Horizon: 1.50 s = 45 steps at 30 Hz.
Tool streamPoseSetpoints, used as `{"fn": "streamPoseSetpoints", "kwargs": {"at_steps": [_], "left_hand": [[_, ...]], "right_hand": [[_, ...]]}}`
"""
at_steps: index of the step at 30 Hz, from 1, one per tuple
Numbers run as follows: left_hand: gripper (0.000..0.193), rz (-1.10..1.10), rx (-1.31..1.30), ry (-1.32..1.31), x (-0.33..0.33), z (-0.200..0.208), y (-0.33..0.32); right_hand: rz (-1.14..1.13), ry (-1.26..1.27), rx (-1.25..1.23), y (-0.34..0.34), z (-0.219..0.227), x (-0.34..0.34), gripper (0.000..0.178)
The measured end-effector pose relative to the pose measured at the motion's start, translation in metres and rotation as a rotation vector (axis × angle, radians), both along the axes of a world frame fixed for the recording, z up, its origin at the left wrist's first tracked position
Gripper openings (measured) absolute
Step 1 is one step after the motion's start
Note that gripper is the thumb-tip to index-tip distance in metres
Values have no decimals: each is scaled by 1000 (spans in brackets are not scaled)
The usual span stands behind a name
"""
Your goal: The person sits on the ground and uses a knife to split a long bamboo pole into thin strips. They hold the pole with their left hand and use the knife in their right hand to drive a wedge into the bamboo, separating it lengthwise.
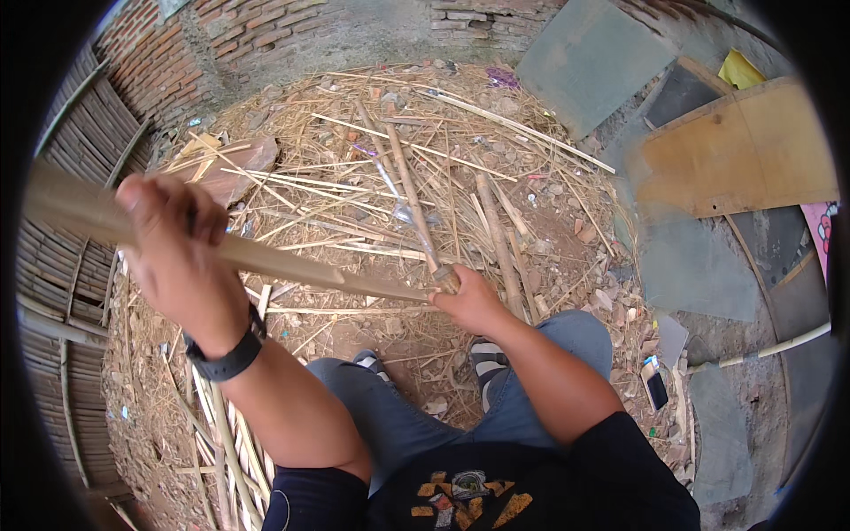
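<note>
Left hand (190,279) curls around the long bamboo piece (288,262), which slants down to the right hand (475,303), itself clamped on an apparent tool handle (447,280); a slip or twist could drag bare fingers along a sharp edge.

Left hand (190,274), blurred, grips split bamboo length (283,263); its narrow end meets right hand (476,305), which holds wooden handle (449,280). Ground (412,358) strewn with bamboo strips (522,130). Far edge: brick wall (159,75). Left edge: bamboo-slat wall (53,248). Far right corner: grey sheet (593,66). Near right edge: smartphone (656,391).
</note>
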<state>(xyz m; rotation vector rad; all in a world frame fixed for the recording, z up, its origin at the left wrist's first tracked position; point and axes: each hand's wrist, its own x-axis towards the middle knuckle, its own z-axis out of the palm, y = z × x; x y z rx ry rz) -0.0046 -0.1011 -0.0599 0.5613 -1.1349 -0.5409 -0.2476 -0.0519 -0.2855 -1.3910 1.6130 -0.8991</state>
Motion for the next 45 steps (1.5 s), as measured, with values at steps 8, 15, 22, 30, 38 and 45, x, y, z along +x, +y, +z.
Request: {"fn": "streamPoseSetpoints", "kwargs": {"at_steps": [8, 15, 22, 30, 38, 45], "left_hand": [[36, 353, -123, -391, -100, 32, 2], [40, 189, -274, -515, -155, 22, 58], [51, 21, -327, -552, -172, 14, 84], [60, -124, -395, -552, -163, 6, 94], [52, -104, -383, -506, -160, 6, 83], [31, -178, -461, -516, -137, 10, 85]], "right_hand": [[-176, -640, -26, 27, 60, 5, 22], [-67, -278, 279, 54, 11, -29, 61], [-57, -240, -341, 56, -53, -35, 62], [-106, -215, -289, 57, -39, -26, 61], [-132, -190, -183, 58, -25, -22, 59], [-102, -190, -150, 50, -18, -4, 57]]}}
